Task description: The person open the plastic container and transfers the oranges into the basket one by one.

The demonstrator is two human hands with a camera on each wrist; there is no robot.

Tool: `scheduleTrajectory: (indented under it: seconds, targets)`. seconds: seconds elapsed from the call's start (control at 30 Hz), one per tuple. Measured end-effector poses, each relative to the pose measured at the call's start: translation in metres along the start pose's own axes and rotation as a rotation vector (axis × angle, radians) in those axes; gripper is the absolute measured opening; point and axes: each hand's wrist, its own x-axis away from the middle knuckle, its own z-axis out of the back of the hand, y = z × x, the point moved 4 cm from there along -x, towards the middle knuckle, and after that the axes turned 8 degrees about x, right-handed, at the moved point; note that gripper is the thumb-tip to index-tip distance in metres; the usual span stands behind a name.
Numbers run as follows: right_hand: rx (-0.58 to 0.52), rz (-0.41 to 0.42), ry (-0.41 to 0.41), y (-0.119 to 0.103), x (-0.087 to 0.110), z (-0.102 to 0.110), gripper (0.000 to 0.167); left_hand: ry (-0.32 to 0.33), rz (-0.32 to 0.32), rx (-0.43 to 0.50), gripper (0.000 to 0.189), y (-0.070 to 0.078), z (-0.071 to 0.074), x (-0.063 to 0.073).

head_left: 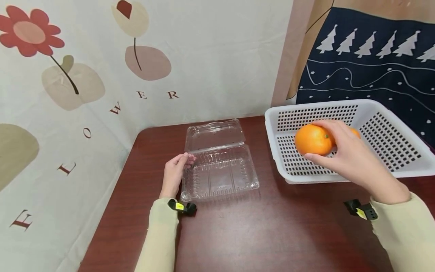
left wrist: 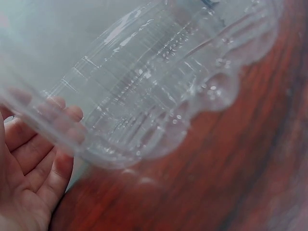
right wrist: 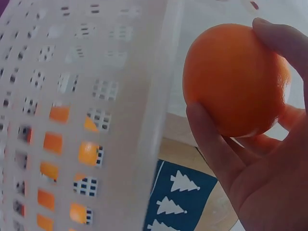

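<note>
My right hand [head_left: 346,149] grips an orange [head_left: 312,139] between thumb and fingers, over the white basket [head_left: 401,175]. In the right wrist view the held orange [right wrist: 233,79] shows above the basket's rim. Part of another orange [head_left: 355,132] peeks out behind the hand, and more orange colour shows through the basket's holes. On the table, an unlatched clear plastic clamshell box [head_left: 221,177] lies with its lid [head_left: 215,136] folded back. My left hand [head_left: 175,172] holds the box's left edge near the hinge; its fingertips show through the plastic in the left wrist view.
The dark red wooden table [head_left: 238,234] extends in front of the box and basket. A pale cloth [head_left: 217,56] with flower prints hangs behind and to the left. At the back right is a navy cloth [head_left: 367,71] with white trees.
</note>
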Motion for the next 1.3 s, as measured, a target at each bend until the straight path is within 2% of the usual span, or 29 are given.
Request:
scheduleTrajectory:
  seconds: [0.13, 0.37, 0.53, 0.67, 0.9, 1.13, 1.3]
  targets:
    - [0.057, 0.061, 0.012, 0.001, 0.002, 0.003, 0.075, -0.01, -0.001, -0.019, 0.04, 0.0, 0.0, 0.0]
    - [0.167, 0.073, -0.044, -0.002, 0.0, 0.009, 0.075, 0.003, -0.011, -0.025, 0.041, -0.002, 0.0, 0.0]
    - [0.236, 0.102, -0.044, -0.004, -0.001, 0.016, 0.075, 0.01, -0.011, -0.03, 0.04, -0.001, 0.001, 0.0]
    - [0.25, 0.144, -0.045, -0.004, -0.003, 0.018, 0.074, 0.009, -0.007, -0.026, 0.04, -0.001, 0.002, 0.0]
    - [0.242, 0.185, -0.103, 0.0, -0.011, 0.017, 0.075, 0.007, 0.01, -0.028, 0.04, -0.004, 0.001, 0.0]
    - [0.271, 0.166, -0.156, 0.005, -0.018, 0.02, 0.077, -0.001, 0.008, -0.041, 0.04, -0.002, -0.001, -0.001]
    - [0.274, 0.19, -0.179, 0.005, -0.022, 0.018, 0.077, 0.003, 0.01, -0.061, 0.041, -0.002, 0.002, -0.001]
